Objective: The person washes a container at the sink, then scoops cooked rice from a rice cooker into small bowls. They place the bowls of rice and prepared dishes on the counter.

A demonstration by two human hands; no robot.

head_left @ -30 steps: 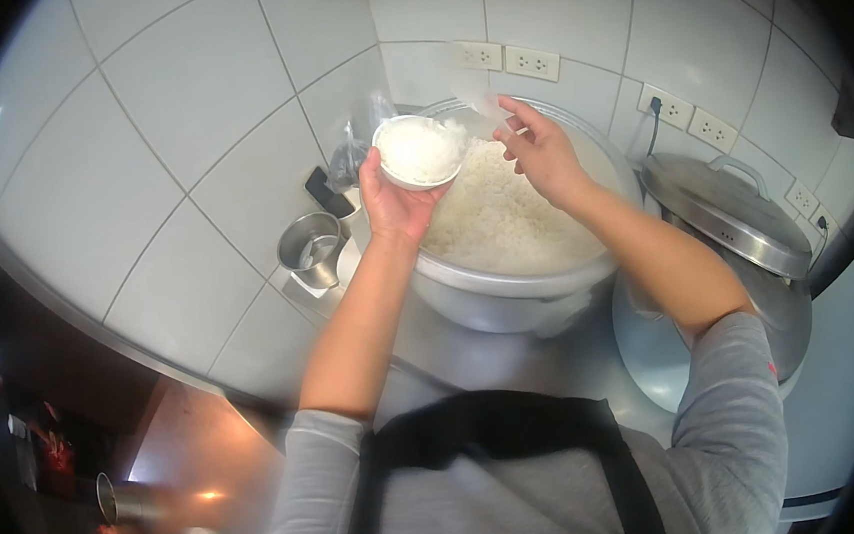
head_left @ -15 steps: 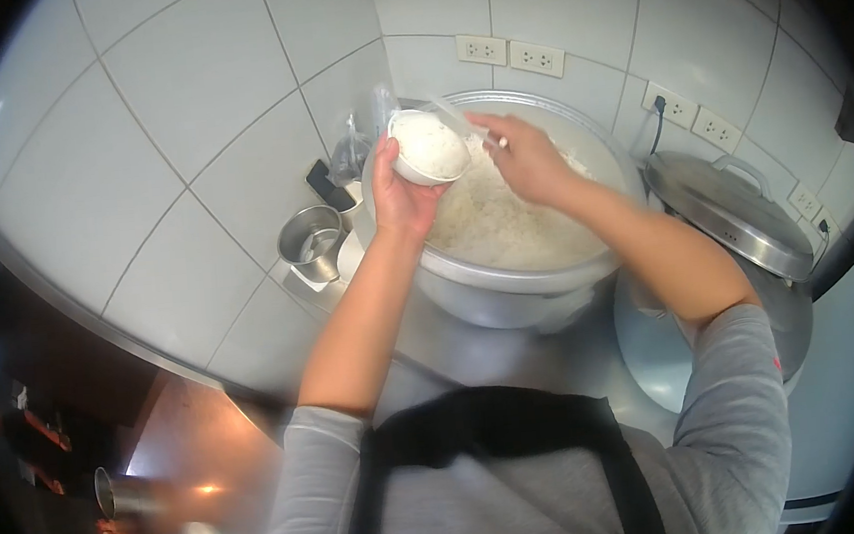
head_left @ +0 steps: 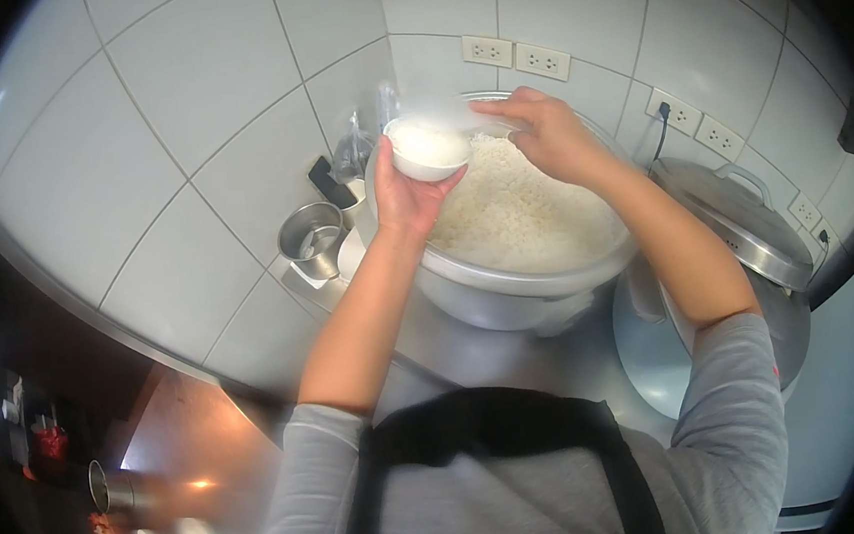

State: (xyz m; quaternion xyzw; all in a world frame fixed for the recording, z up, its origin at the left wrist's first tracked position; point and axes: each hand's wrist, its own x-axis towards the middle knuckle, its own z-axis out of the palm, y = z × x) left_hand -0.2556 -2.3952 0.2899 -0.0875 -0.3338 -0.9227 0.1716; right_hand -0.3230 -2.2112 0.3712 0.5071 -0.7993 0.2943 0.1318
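My left hand is wrapped around a small white bowl of rice, tilted above the left side of a large metal pot. Over the bowl's top, a pale rice paddle is smeared by motion. Its handle end is in my right hand, closed with the index finger stretched along it. Loose white rice fills the pot below both hands.
Left of the pot stand a steel container, a black object and a plastic bag. At right, a metal lid leans on another large vessel. Tiled walls with power outlets close in behind.
My right hand has shifted slightly right and up, and the paddle has swept across the bowl's top. The bowl has barely moved in my left hand.
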